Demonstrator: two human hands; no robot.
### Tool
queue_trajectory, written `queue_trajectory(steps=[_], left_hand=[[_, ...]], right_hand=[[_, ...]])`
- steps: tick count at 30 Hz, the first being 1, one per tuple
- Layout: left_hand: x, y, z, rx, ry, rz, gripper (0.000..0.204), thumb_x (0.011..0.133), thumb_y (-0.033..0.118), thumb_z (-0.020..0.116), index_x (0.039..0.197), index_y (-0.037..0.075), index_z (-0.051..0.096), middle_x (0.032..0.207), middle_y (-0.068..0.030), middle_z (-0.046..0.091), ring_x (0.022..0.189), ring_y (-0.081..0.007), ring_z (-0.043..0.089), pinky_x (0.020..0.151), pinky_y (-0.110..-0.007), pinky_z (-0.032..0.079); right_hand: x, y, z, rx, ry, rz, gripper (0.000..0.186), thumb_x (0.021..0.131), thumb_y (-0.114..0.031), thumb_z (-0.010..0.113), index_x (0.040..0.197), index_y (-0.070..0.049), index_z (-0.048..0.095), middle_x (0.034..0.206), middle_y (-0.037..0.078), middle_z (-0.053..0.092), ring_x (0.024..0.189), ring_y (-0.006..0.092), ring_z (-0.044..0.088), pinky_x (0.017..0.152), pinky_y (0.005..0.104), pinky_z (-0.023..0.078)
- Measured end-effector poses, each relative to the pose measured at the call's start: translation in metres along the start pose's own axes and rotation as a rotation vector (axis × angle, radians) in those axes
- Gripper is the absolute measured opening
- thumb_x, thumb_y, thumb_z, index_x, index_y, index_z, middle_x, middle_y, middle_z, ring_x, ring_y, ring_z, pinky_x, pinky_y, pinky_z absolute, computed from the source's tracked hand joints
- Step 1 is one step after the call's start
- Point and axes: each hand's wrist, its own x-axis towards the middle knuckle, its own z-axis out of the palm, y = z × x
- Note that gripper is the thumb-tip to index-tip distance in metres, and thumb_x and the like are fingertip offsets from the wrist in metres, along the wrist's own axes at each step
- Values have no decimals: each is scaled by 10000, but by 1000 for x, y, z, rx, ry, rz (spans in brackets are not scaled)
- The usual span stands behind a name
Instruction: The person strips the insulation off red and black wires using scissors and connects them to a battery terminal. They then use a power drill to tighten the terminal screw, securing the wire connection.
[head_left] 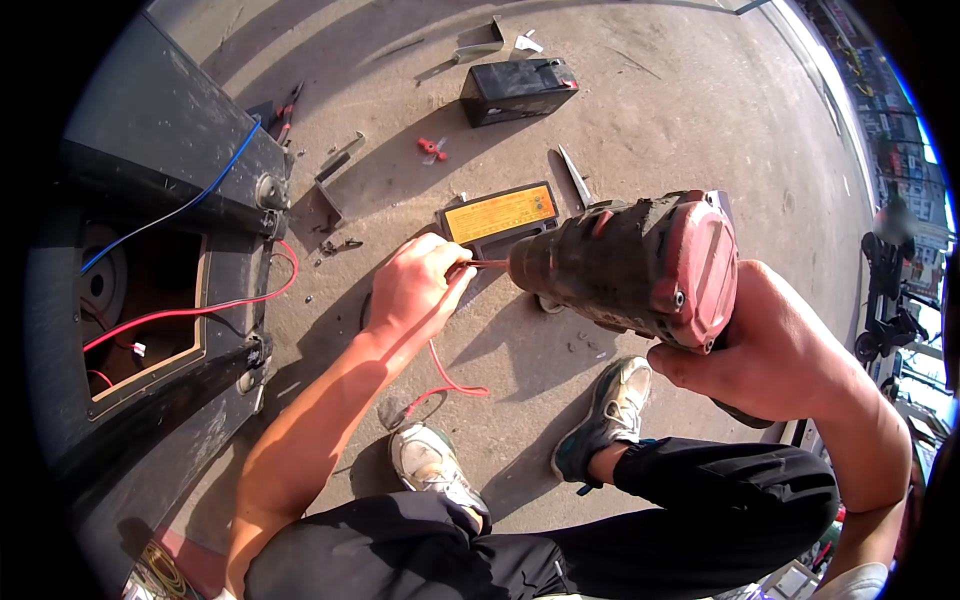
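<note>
A red and black power drill (630,265) is held up in front of me. My right hand (765,350) wraps round its grip from the right. Its bit (487,264) points left, and my left hand (425,285) pinches at the tip; a small dark piece seems to sit between the fingertips, too small to name. Just beyond the bit lies a black charger-like box (500,212) with a yellow label. Below my left hand a red wire (445,380) trails on the ground.
At left stands a black cabinet (170,150) with a square opening, a blue wire (205,195) and a red cable (220,305). Farther off are a black battery (518,92), pliers (287,112), a metal bracket (335,185), a red connector (432,149) and a pointed blade (574,176).
</note>
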Motion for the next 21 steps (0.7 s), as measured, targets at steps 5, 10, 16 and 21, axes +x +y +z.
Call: queue_trajectory(steps=[5,10,16,21], left_hand=[[-4,-9,-7,30,10,-2,140,811,142,737,930,82,694,868,-76,644,778,-270,645,687,-370,525],[-6,4,6,-260,7,-187,191,848,91,702,1034,58,672,840,-90,676,740,-202,676,675,-334,537],[-29,-30,-40,-202,31,-474,131,876,111,668,980,39,705,833,-135,719,729,-228,710,661,-338,536],[-14,-12,-5,-304,0,-351,126,895,98,662,988,27,710,819,-90,704,711,-155,649,653,-296,516]], right_hand=[[15,-12,-5,-181,-48,-117,189,758,-109,680,869,39,644,711,207,625,658,400,584,637,412,491],[22,-48,-21,-537,-175,-18,179,729,-113,678,864,4,666,734,213,649,738,411,632,692,438,519],[64,-64,-13,-649,-231,-298,186,720,-124,703,862,-7,672,717,194,653,710,384,643,672,417,517],[48,-63,-22,-751,-217,-192,193,714,-132,723,861,-17,677,703,178,656,686,361,651,655,400,515]])
